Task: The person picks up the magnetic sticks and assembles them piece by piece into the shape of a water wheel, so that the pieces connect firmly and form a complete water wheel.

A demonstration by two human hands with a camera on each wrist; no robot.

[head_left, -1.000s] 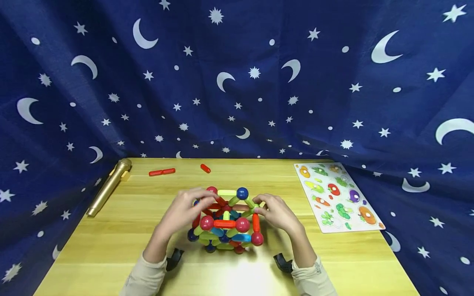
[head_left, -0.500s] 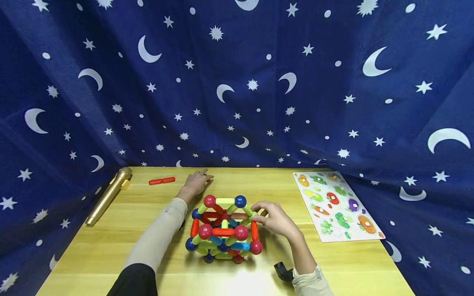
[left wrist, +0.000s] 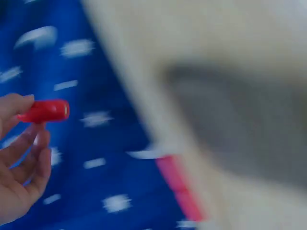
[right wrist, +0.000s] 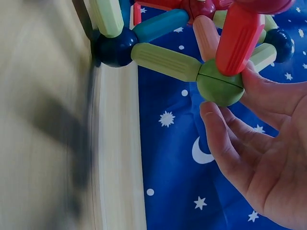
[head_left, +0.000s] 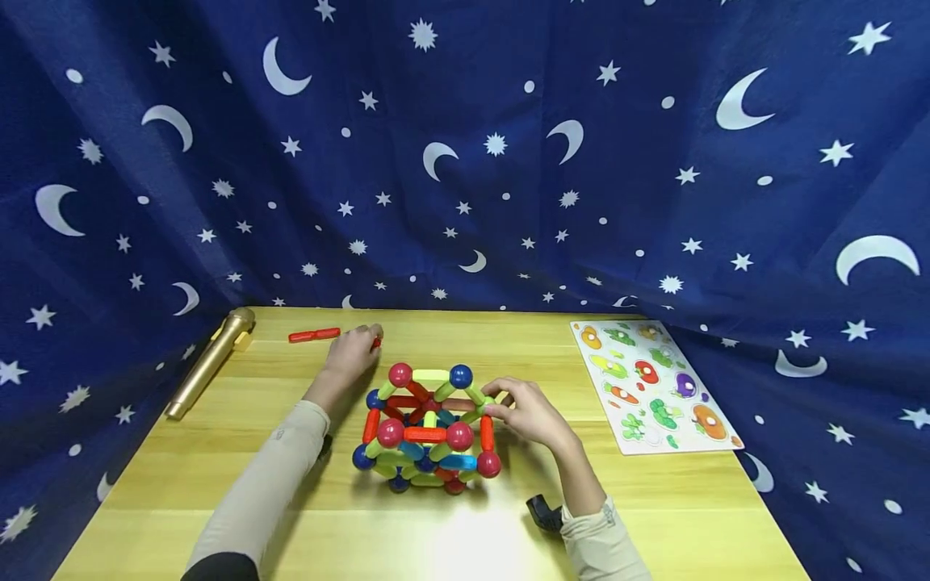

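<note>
In the head view a framework of magnetic sticks and balls [head_left: 425,435] stands on the table, with red, blue, green and yellow-green parts. My left hand [head_left: 354,351] is behind and left of it, near the table's far edge. It pinches a short red magnetic stick [left wrist: 48,110] between thumb and fingers. At the framework's right side, my right hand [head_left: 530,413] holds a green ball [right wrist: 220,84] with thumb and fingertips. Sticks run from that ball into the framework. Two red sticks [head_left: 314,335] lie end to end left of my left hand.
A gold microphone [head_left: 211,363] lies along the table's left edge. On the right is a vegetable puzzle board [head_left: 654,387]. A dark blue curtain [head_left: 465,161] with moons and stars hangs behind the wooden table [head_left: 182,492].
My left hand has left the framework, reached to the far edge and picked up the single red stick. It now moves back leftward. My right hand stays at the green ball.
</note>
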